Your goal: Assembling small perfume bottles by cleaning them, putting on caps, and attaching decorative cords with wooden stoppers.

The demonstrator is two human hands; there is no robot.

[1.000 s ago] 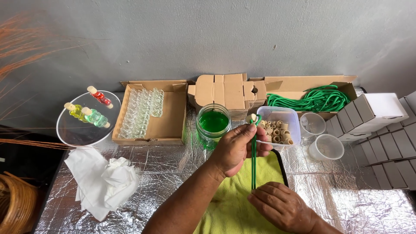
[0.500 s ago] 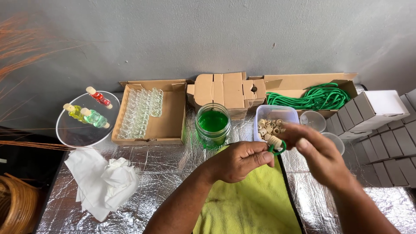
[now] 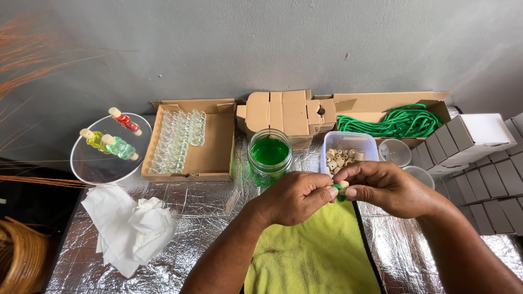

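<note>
While both hands meet above the yellow cloth (image 3: 316,256), the left hand (image 3: 294,197) pinches a small pale wooden bead (image 3: 344,185) between thumb and fingertips, and the right hand (image 3: 388,188) pinches the end of a green cord (image 3: 339,190) against it. The fingers of both hands are pressed together around these two small parts, which sit right where the hands touch, just in front of the clear tub (image 3: 348,151) of more beads. How far the cord has entered the bead is hidden by the fingertips.

Judging from the grip, the step in hand looks like threading the cord through the bead, or seating the bead on the cord's end. The next move would seem to call for a steady pinch on the bead and a straight push or pull on the cord, since the hole is small and the cord end is soft.

Behind the hands stands a glass jar (image 3: 269,156) of green liquid on the foil-covered bench (image 3: 207,218). To its left lies an open cardboard box (image 3: 210,147) with rows of small empty glass bottles (image 3: 177,141), and further left a round clear plate (image 3: 103,163) carrying three filled bottles. A heap of green cord lies in another box (image 3: 381,106) at the back right, beside two clear cups (image 3: 395,151) and rows of white boxes (image 3: 479,136). Crumpled white tissue (image 3: 131,226) lies at the left.
</note>
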